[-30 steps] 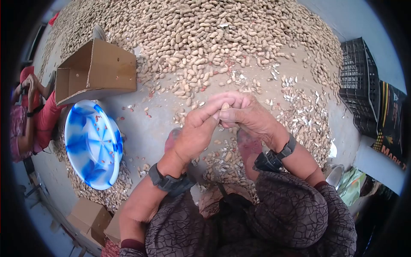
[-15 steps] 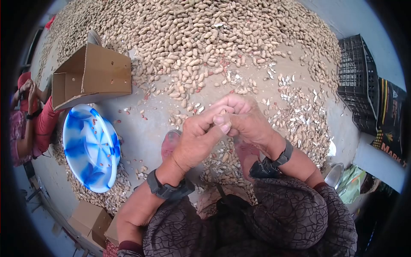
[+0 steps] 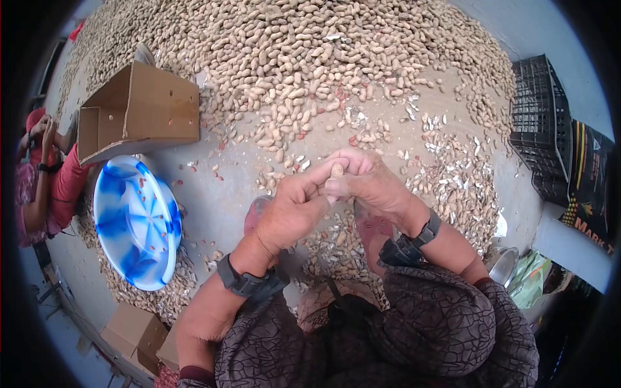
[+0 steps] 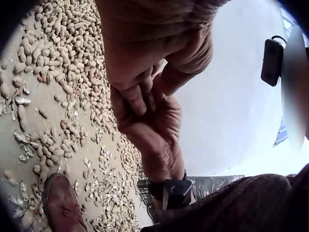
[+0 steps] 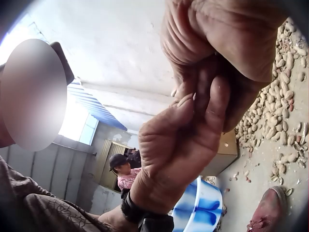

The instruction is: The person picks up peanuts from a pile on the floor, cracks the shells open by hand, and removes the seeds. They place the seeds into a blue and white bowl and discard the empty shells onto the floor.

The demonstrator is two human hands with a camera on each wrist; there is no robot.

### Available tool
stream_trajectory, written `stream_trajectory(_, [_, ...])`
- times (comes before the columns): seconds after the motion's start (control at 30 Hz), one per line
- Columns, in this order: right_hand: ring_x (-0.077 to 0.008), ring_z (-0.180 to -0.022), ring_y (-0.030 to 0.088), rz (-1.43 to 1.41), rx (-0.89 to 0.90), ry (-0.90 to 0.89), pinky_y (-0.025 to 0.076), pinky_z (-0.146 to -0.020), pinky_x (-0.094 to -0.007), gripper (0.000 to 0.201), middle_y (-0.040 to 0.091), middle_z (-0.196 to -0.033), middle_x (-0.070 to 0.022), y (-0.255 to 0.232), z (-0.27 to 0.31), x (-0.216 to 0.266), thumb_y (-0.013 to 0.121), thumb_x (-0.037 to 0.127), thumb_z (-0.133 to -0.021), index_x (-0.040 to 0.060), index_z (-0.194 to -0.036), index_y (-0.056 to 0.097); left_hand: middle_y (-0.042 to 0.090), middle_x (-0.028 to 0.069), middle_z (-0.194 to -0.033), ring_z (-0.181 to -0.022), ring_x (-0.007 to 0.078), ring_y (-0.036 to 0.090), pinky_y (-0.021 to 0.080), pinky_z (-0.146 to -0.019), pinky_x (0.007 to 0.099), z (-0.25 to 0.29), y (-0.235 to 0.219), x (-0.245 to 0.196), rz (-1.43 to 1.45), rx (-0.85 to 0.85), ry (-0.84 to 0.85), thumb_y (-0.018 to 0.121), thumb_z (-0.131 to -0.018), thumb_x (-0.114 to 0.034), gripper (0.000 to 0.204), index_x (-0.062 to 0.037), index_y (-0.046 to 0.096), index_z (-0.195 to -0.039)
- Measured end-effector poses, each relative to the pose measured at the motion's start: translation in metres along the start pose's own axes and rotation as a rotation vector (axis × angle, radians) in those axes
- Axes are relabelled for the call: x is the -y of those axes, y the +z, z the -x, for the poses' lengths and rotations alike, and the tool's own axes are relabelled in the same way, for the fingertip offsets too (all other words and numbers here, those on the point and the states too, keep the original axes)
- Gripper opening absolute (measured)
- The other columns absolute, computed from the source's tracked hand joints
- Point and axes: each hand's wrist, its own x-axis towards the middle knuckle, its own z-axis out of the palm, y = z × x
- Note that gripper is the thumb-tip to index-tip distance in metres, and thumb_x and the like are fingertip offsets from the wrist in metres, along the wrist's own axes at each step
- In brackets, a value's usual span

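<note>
Both hands meet above the floor in the middle of the head view. A peanut (image 3: 337, 170) in its shell stands up between the fingertips and thumbs. The right hand (image 3: 373, 184) pinches it, its thumb across the lower part. Against it, the left hand (image 3: 294, 205) has its fingers curled round the same peanut, thumb beside the right thumb. In the left wrist view the left hand (image 4: 154, 43) covers the peanut; the right wrist view shows the fingers of the two hands pressed together, the peanut hidden there too.
A large peanut heap (image 3: 310, 45) spreads across the back. On the left are an open cardboard box (image 3: 165, 107) and a blue-and-white basin (image 3: 132, 226) holding several kernels. Shells (image 3: 462, 187) litter the floor at right, near a black crate (image 3: 540, 110). Another person (image 3: 55, 174) sits far left.
The peanut now shows more clearly above the thumbs, where fingers mostly covered it half a second ago. The hands stay together, with small finger shifts.
</note>
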Motion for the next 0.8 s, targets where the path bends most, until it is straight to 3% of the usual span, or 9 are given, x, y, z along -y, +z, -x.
stream_trajectory(0.07, [-0.0053,-0.072,0.052,-0.001,-0.023,-0.022,0.044,-0.064,-0.0195,0.024,0.057,-0.082,-0.0008,0.009,0.004,0.007,0.062,0.011,-0.077,-0.0001,-0.098,0.054,0.056,0.0023,-0.101,-0.090,0.0064,0.051,0.041,-0.079,0.0206,0.001,0.000,0.000,-0.076,0.029,-0.079,0.049,-0.083,0.000,0.040,0.0014,0.043,-0.123])
stream_trajectory(0.13, [-0.0050,-0.072,0.052,-0.006,-0.046,-0.042,0.044,-0.064,-0.0194,0.022,0.057,-0.081,-0.0003,0.013,0.005,0.006,0.061,0.010,-0.077,-0.0001,-0.095,0.054,0.039,-0.0111,-0.065,-0.055,-0.0025,0.030,0.024,-0.047,0.0149,-0.001,0.005,0.007,0.016,-0.056,0.186,0.050,-0.083,-0.007,0.031,-0.0022,0.052,-0.113])
stream_trajectory(0.2, [-0.0044,-0.071,0.051,0.158,-0.089,-0.133,0.043,-0.062,-0.0190,0.018,0.056,-0.078,0.0011,0.010,0.002,0.001,0.060,0.008,-0.077,-0.0003,-0.092,0.055,0.040,-0.0105,-0.066,-0.055,-0.0019,0.030,0.025,-0.047,0.0153,0.001,0.006,0.006,0.031,-0.069,0.166,0.050,-0.083,-0.007,0.029,-0.0018,0.053,-0.112])
stream_trajectory(0.3, [-0.0043,-0.070,0.050,0.150,-0.130,-0.197,0.043,-0.060,-0.0187,0.015,0.056,-0.076,0.0021,0.015,0.001,-0.003,0.060,0.006,-0.077,-0.0005,-0.090,0.056,0.042,-0.0093,-0.068,-0.057,-0.0006,0.033,0.028,-0.049,0.0160,-0.001,0.004,0.007,0.008,-0.100,0.157,0.049,-0.084,-0.008,0.027,-0.0007,0.054,-0.109])
stream_trajectory(0.5, [-0.0046,-0.071,0.052,0.225,-0.123,-0.034,0.043,-0.059,-0.0193,0.016,0.057,-0.078,0.0009,0.010,-0.003,-0.007,0.062,0.006,-0.076,0.0003,-0.090,0.056,0.053,-0.0034,-0.073,-0.064,0.0027,0.046,0.038,-0.058,0.0185,-0.009,0.006,0.010,0.148,-0.199,0.152,0.046,-0.087,-0.010,0.024,0.0002,0.055,-0.106])
stream_trajectory(0.57, [-0.0047,-0.074,0.052,0.190,-0.109,-0.076,0.043,-0.063,-0.0192,0.020,0.058,-0.082,-0.0001,0.012,-0.003,0.000,0.060,0.007,-0.077,0.0002,-0.096,0.055,0.056,-0.0012,-0.074,-0.065,0.0036,0.049,0.040,-0.061,0.0191,-0.010,0.006,0.009,0.225,-0.249,0.110,0.045,-0.087,-0.010,0.023,0.0002,0.055,-0.106])
stream_trajectory(0.63, [-0.0048,-0.078,0.052,0.154,-0.096,-0.116,0.043,-0.068,-0.0190,0.024,0.058,-0.085,-0.0012,0.009,-0.004,0.005,0.058,0.008,-0.079,0.0001,-0.101,0.054,0.057,0.0038,-0.075,-0.063,0.0078,0.052,0.045,-0.060,0.0212,-0.011,0.003,0.010,0.093,-0.330,0.228,0.040,-0.091,-0.013,0.027,0.0006,0.052,-0.111])
stream_trajectory(0.73, [-0.0052,-0.074,0.054,0.174,-0.043,-0.017,0.043,-0.063,-0.0180,0.024,0.059,-0.082,-0.0026,0.000,-0.006,0.012,0.059,0.014,-0.080,-0.0001,-0.099,0.055,0.051,-0.0001,-0.066,-0.055,0.0055,0.045,0.040,-0.052,0.0198,-0.006,0.005,-0.001,-0.106,-0.357,0.112,0.039,-0.091,-0.014,0.026,-0.0018,0.050,-0.112])
stream_trajectory(0.8, [-0.0032,-0.066,0.053,0.126,-0.082,0.057,0.041,-0.054,-0.0156,0.024,0.059,-0.076,-0.0027,0.002,-0.012,0.011,0.059,0.019,-0.081,0.0000,-0.096,0.057,0.049,-0.0012,-0.064,-0.054,0.0046,0.042,0.037,-0.050,0.0189,-0.011,0.004,0.008,-0.122,-0.369,0.189,0.039,-0.091,-0.014,0.026,-0.0024,0.051,-0.111])
